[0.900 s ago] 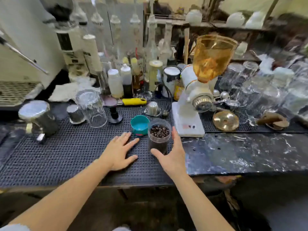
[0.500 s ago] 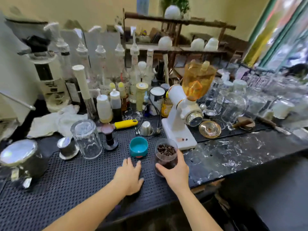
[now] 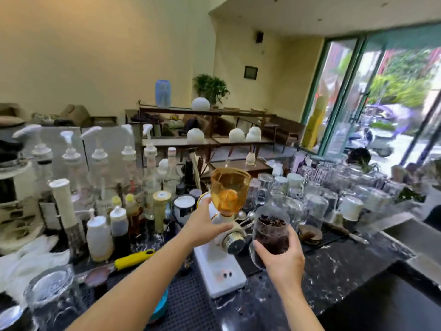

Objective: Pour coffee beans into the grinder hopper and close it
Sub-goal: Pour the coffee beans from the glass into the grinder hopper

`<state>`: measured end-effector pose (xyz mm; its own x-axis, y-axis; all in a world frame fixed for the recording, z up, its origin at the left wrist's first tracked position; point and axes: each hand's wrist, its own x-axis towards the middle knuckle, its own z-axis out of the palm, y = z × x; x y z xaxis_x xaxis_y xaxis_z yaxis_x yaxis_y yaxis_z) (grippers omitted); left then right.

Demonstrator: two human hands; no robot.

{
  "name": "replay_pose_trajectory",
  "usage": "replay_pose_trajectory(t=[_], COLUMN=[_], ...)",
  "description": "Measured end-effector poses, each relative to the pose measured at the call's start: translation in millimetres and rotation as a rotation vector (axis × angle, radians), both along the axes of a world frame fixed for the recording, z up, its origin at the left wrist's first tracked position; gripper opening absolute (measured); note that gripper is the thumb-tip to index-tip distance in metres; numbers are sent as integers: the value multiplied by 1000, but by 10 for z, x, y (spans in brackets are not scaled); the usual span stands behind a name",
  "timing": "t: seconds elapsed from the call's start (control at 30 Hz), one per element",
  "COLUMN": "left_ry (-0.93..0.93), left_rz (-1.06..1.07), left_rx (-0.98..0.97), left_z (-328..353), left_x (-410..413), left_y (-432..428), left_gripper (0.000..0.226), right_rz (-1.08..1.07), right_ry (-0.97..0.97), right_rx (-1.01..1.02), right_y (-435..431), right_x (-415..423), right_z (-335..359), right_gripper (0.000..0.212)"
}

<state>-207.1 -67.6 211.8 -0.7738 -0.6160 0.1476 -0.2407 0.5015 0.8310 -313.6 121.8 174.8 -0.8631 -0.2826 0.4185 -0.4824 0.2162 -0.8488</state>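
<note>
A white coffee grinder (image 3: pixel 220 266) stands on the dark counter with an amber see-through hopper (image 3: pixel 229 188) on top, its mouth uncovered. My left hand (image 3: pixel 202 225) grips the grinder body just under the hopper. My right hand (image 3: pixel 282 258) holds a clear glass jar of coffee beans (image 3: pixel 270 229) upright, lifted off the counter, just right of the grinder and below the hopper's rim. No hopper lid shows in this view.
Syrup pump bottles (image 3: pixel 99 158) and squeeze bottles (image 3: pixel 99 237) crowd the left. Upturned glasses (image 3: pixel 317 206) fill the right. A yellow-handled tool (image 3: pixel 134 256) and a glass jar (image 3: pixel 51 287) lie near left; a teal cup (image 3: pixel 160 304) shows under my left forearm. A sink edge (image 3: pixel 405 237) is far right.
My right hand lifted the bean jar off the mat and up beside the grinder. My left hand left the mat and took hold of the grinder. The view tilted upward.
</note>
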Motion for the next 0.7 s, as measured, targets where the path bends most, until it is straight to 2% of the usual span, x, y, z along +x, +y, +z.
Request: replay_pose_trajectory(t=[0.1, 0.23, 0.37, 0.5, 0.7], left_ry=[121, 239, 272, 288, 273], left_rz=[122, 219, 358, 445, 460], left_rx=[95, 195, 215, 237, 245], left_z=[-74, -303, -362, -401, -431], left_x=[-239, -415, -532, -610, -641], left_y=[58, 166, 262, 289, 252], left_gripper=[91, 104, 81, 73, 68], right_rz=[53, 219, 329, 424, 407], right_ry=[81, 194, 359, 454, 588], right_rx=[-12, -31, 16, 53, 130], right_y=[-127, -299, -516, -711, -916], right_x=[-328, -726, -1030, -1207, -1253], right_z=[223, 483, 768, 1051, 1282], right_gripper=[87, 86, 88, 84, 77])
